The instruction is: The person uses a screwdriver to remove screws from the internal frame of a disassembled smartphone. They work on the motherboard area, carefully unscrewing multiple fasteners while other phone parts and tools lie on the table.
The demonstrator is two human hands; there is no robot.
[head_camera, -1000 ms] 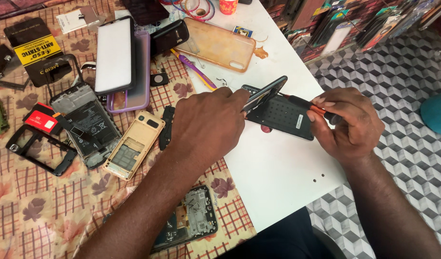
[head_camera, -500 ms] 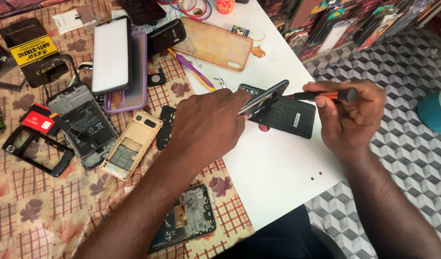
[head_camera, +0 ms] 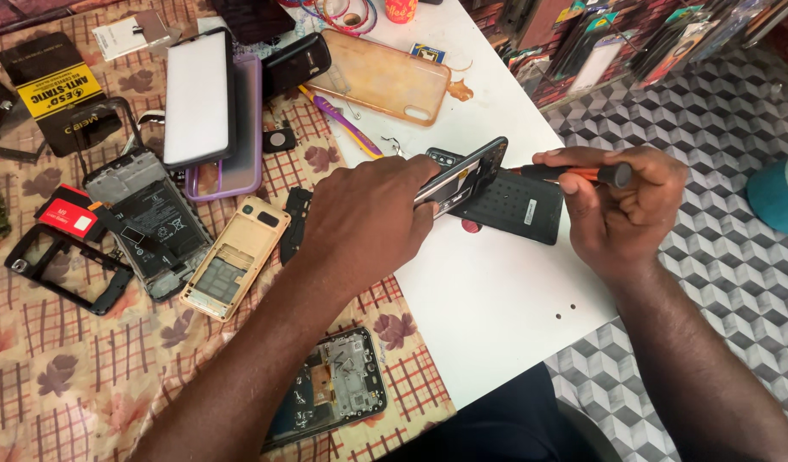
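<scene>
My left hand (head_camera: 370, 216) grips a dark phone frame (head_camera: 465, 174) and holds it tilted on edge above a black flat phone back panel (head_camera: 518, 208) on the white tabletop (head_camera: 488, 299). Held level in my right hand (head_camera: 621, 210) is a screwdriver (head_camera: 573, 174) with an orange and black handle, its tip pointing left at the frame's upper end. The frame's lower end is hidden under my left fingers.
On the patterned cloth (head_camera: 86, 376) lie an opened phone body (head_camera: 150, 218), a gold phone shell (head_camera: 233, 267), a bare circuit-board phone (head_camera: 334, 393), a black bezel (head_camera: 64, 272) and a white phone on a purple case (head_camera: 210, 107). An amber clear case (head_camera: 381, 77) lies further back.
My right hand has turned the screwdriver from a downward grip near the panel to a level one at the frame's top end. My left hand has lifted the frame slightly.
</scene>
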